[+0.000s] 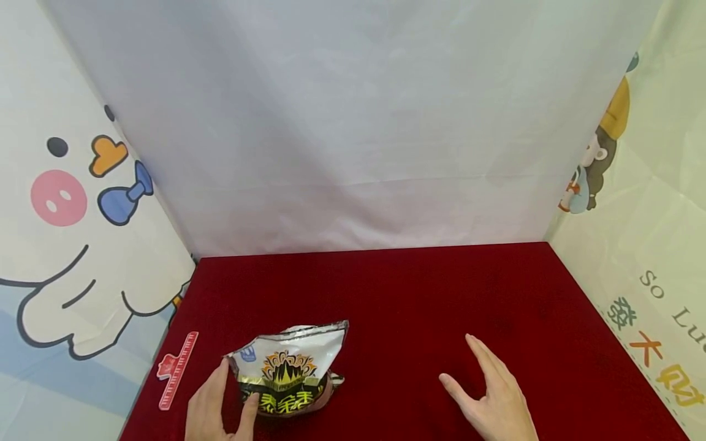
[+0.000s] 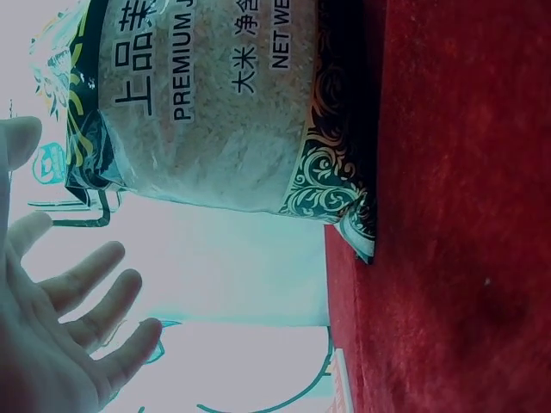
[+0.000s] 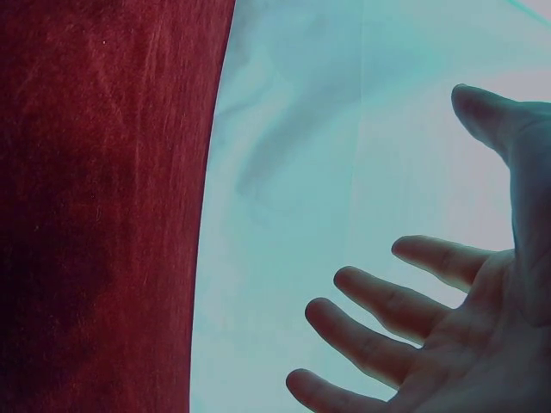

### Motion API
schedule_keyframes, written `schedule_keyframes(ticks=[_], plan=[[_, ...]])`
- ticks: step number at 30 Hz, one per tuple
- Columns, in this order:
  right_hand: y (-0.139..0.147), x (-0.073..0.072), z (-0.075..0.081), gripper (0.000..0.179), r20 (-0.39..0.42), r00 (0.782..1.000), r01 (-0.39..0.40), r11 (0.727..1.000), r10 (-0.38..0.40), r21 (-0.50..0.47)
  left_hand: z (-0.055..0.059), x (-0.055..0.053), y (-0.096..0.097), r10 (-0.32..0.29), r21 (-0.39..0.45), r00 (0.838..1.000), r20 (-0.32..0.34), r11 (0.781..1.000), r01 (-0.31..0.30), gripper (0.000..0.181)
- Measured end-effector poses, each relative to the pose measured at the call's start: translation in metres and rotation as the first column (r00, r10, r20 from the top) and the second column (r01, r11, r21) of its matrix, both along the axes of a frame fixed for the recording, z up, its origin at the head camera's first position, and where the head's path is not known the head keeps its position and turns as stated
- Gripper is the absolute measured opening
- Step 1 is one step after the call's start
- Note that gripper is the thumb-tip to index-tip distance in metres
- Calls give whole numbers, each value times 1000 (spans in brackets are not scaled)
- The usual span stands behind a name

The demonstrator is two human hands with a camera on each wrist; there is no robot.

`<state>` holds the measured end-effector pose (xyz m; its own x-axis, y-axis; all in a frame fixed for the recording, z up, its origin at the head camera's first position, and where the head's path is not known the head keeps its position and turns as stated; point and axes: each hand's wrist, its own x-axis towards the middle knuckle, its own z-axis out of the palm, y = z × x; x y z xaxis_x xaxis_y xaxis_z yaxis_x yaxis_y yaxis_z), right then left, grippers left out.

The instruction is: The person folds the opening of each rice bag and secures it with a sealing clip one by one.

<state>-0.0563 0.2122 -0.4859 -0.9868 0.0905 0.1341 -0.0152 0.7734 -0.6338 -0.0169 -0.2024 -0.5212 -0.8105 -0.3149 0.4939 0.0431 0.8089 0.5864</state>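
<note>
A bag of rice [image 1: 292, 376] with a white, black and gold top stands on the dark red table, left of the middle. In the left wrist view its clear panel [image 2: 211, 129] shows the grains and printed lettering. My left hand [image 1: 217, 407] is at the bag's left side, thumb and fingers spread apart; in its wrist view, the fingers [image 2: 105, 297] are loosely extended near the bag's top. Over the table's right part, my right hand [image 1: 493, 395] has its thumb and fingers parted and holds nothing; the right wrist view shows the spread fingers [image 3: 366, 344] too.
A flat red and white clip [image 1: 176, 373] with ruler-like marks lies near the table's left edge. A white cloth [image 1: 364, 122] hangs behind the table [image 1: 397, 294]. Printed cloths with cartoon figures line the left [image 1: 66, 257] and right [image 1: 656, 233] sides.
</note>
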Motion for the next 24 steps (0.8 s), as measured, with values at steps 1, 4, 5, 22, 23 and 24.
schedule_keyframes(ticks=[1, 4, 5, 22, 23, 24], plan=[[0, 0, 0, 85, 0, 1000, 1, 1000, -1, -1, 0, 0, -1, -1, -3, 1000, 16, 1000, 1, 92], [1, 1, 0, 86, 2, 1000, 1, 1000, -1, 0, 0, -2, -3, -8, -13, 999, 37, 1000, 9, 94], [1, 1, 0, 87, 3, 1000, 1, 1000, -1, 2, -1, -3, -4, -8, -18, 999, 36, 1000, 8, 95], [5, 1, -1, 86, -13, 1000, 10, 1000, -10, 10, -2, -5, -1, 2, 6, 1000, 12, 1000, -2, 81], [5, 1, -1, 85, -17, 1000, 10, 1000, -10, 9, -3, -5, -1, 3, 19, 1000, -12, 1000, -3, 75], [5, 1, 0, 85, -17, 1000, 9, 1000, -9, 10, -3, -5, -1, 2, 28, 999, -41, 1000, 0, 69]])
